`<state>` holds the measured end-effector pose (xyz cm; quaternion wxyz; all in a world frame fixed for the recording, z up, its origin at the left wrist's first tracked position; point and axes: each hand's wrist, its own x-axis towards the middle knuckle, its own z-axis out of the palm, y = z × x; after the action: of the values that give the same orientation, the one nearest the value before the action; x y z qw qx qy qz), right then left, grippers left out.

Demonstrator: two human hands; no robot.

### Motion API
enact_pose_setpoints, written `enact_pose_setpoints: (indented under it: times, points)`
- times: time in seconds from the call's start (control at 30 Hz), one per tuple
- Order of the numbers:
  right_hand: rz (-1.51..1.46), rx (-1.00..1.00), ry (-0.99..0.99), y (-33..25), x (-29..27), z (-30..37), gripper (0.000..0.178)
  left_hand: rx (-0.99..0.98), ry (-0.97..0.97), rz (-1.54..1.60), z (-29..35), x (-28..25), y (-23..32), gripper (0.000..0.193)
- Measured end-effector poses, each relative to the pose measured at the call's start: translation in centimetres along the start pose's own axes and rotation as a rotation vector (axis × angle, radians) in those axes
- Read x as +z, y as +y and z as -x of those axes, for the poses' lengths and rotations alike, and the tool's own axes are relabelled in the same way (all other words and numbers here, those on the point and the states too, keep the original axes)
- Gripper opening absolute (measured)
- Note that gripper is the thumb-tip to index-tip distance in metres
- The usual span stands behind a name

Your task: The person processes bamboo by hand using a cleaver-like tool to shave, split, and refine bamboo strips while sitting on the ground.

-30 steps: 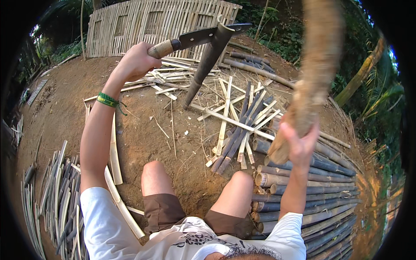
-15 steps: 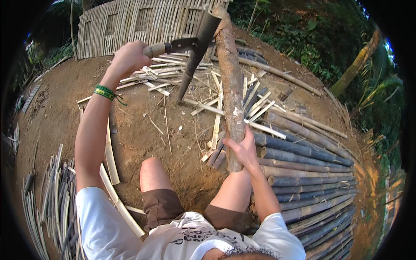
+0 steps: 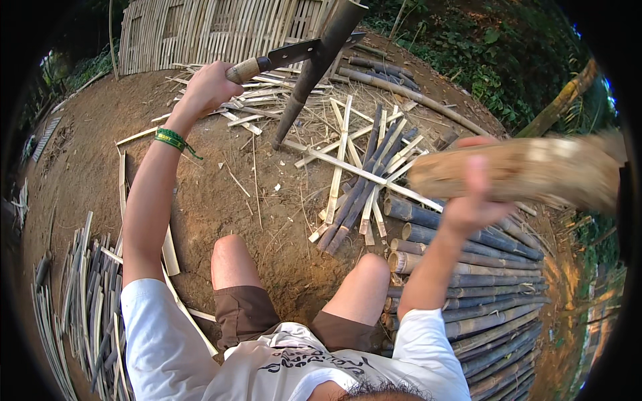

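My left hand (image 3: 208, 90) is wrapped around the wooden handle of a machete (image 3: 292, 55). Its dark blade is lodged in a bamboo pole (image 3: 302, 93), and the tip pokes out on the pole's right side. The pole stands tilted, its lower end on the dirt and its upper end at the top of the picture. Over on the right, my right hand (image 3: 471, 210) grips a thick wooden log (image 3: 528, 167) near one end. The log is held up almost level, pointing right, smeared by motion and apart from the blade.
Split bamboo strips (image 3: 341, 160) and dark strips (image 3: 364, 180) lie crossed on the dirt ahead. Stacked bamboo poles (image 3: 495, 291) fill the right side. A pile of narrow strips (image 3: 83, 301) is at the lower left. A bamboo slat wall (image 3: 200, 37) stands behind.
The log has swung from upright beside the machete out to the right, with my right hand still on it. The blade tip now shows past the pole; my left hand has barely moved.
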<state>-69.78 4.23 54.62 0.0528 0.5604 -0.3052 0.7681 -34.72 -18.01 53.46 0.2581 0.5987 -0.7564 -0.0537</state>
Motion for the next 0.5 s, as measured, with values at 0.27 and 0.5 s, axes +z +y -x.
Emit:
enact_pose_setpoints:
  times: [0.27, 0.5]
  points:
    - [0.001, 1.034, -0.444, 8.5, 0.0, 18.8, 0.069, 0.041, -0.006, -0.342, -1.3, 3.2, 0.1, 0.038]
    - [-0.065, 0.333, -0.213, 3.9, -1.6, 3.3, 0.06, 0.012, 0.011, -0.297, -0.9, 5.5, -1.7, 0.042]
